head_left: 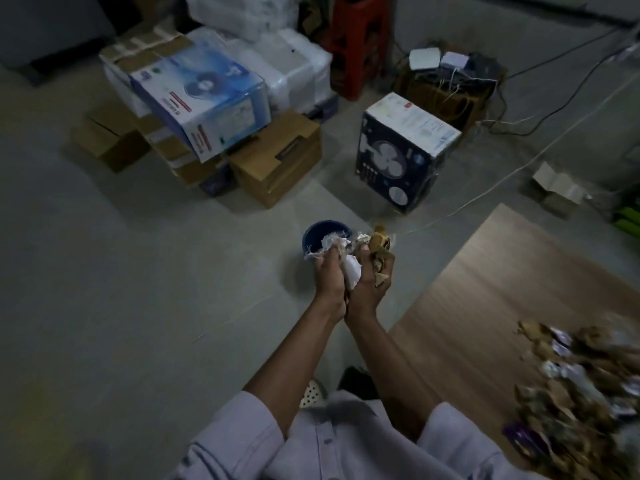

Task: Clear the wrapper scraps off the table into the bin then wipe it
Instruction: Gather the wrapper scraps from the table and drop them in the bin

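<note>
By the blue bin [313, 237], the left grip [329, 277] clamps white scraps [333, 244] and the right grip [370, 284] clamps brown scraps [379, 241], beside the bench [502, 271].

"Where's the bin?"
"Round blue bin [323, 233] on the floor, mid-frame. A frayed white wad [333, 244] and crumpled brown scraps [379, 242] are held over its 3 o'clock rim."
"The rest?"
"A brown-and-white heap [585, 386] on the wood-grain table [485, 289], 4 o'clock."

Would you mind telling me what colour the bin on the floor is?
Dark blue; the bin shows best in the head view.
</note>
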Tool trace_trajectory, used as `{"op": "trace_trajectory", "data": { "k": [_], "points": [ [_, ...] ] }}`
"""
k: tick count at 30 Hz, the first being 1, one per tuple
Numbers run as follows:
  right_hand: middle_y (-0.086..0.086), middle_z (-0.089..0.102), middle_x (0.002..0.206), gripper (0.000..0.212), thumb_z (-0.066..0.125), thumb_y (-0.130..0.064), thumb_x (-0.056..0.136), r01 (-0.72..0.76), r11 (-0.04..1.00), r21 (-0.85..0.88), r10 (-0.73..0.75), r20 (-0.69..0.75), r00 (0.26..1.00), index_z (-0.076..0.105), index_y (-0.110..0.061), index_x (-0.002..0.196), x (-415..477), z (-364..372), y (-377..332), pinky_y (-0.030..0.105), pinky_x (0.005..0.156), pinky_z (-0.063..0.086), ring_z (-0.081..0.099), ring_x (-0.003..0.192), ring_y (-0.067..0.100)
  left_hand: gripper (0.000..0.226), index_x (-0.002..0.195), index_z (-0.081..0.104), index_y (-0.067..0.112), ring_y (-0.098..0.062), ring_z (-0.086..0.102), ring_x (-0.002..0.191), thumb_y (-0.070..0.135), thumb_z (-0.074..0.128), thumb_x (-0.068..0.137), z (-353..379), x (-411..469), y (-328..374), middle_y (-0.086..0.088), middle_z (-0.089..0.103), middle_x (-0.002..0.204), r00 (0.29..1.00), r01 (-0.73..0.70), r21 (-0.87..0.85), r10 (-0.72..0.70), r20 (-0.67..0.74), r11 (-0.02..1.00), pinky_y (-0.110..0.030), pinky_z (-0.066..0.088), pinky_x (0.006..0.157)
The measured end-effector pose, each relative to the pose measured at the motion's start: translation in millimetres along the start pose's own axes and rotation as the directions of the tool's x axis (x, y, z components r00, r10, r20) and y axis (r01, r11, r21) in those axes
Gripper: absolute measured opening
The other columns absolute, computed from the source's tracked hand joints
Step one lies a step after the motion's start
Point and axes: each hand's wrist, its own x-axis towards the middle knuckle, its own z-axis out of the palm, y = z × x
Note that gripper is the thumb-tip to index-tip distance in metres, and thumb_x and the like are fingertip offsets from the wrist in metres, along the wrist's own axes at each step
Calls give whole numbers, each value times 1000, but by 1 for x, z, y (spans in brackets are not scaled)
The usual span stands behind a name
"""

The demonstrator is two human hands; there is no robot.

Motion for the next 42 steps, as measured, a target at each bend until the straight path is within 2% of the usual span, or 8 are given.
{"op": "trace_trajectory", "data": {
  "k": [5, 16, 20, 24, 27, 29, 34, 42],
  "points": [
    [-1, 72, 93, 6, 64, -6, 98, -56, 998, -17, 56, -15, 998, 63, -7, 104, 58, 46, 56, 38, 84, 55, 68, 90, 18, 23, 107, 70, 14, -18, 72, 95, 26, 50, 107, -8, 89, 9, -3, 75, 99, 997, 69, -8, -69, -45, 998, -28, 57, 81],
    [-3, 74, 109, 28, 69, -8, 96, -303, 934, -188, 271, -177, 946, 65, -5, 124, 298, 97, 323, 16, 76, 54, 71, 94, 2, 33, 109, 72, 9, -34, 70, 105, 37, 55, 102, -23, 445, -114, -17, 74, 112, 895, 421, 54, -405, -186, 906, -45, 53, 98],
    [-8, 76, 109, 27, 82, -26, 88, -425, 887, -181, 378, -246, 893, 71, -33, 111, 371, 93, 429, 32, 85, 61, 73, 100, 12, 44, 136, 57, 5, -35, 62, 121, 36, 46, 106, -34, 553, -170, -16, 64, 131, 862, 506, 175, -492, -122, 844, -38, 49, 92],
    [4, 77, 112, 45, 85, -30, 85, -512, 848, -137, 483, -201, 852, 69, -17, 126, 435, 88, 519, 38, 80, 63, 74, 104, 24, 46, 139, 57, 6, -36, 58, 130, 38, 44, 108, -47, 655, -225, -16, 59, 143, 837, 547, 159, -530, -135, 822, -42, 50, 98],
    [18, 67, 131, 79, 78, -62, 80, -608, 791, -72, 605, -64, 794, 59, -16, 142, 474, 77, 562, 57, 101, 53, 64, 121, 38, 59, 139, 61, 13, -36, 61, 125, 56, 44, 103, -54, 709, -253, -13, 60, 142, 789, 614, 67, -608, -93, 787, -46, 48, 107],
    [26, 53, 145, 98, 66, -80, 76, -691, 723, 6, 691, -16, 723, 50, -18, 150, 487, 69, 569, 67, 112, 37, 50, 133, 49, 71, 131, 67, 18, -35, 66, 113, 73, 44, 95, -62, 721, -257, -15, 69, 128, 770, 638, 49, -637, -41, 768, -52, 53, 96],
    [7, 65, 134, 76, 32, -79, 94, -722, 675, 152, 737, -86, 671, 60, -23, 136, 484, 55, 550, 38, 90, 51, 60, 123, 26, 58, 132, 57, 16, -30, 63, 93, 63, 38, 103, -59, 708, -237, -12, 65, 112, 776, 629, 23, -626, -71, 777, -41, 51, 73],
    [10, 36, 160, 74, 38, -69, 98, -691, 650, 315, 758, -203, 620, 51, -16, 148, 420, 72, 428, 38, 120, 27, 27, 151, 26, 65, 152, 44, 20, -27, 40, 142, 63, 37, 103, -36, 611, -137, -12, 46, 154, 822, 568, 205, -565, -79, 797, -37, 32, 97]
  ]
}}
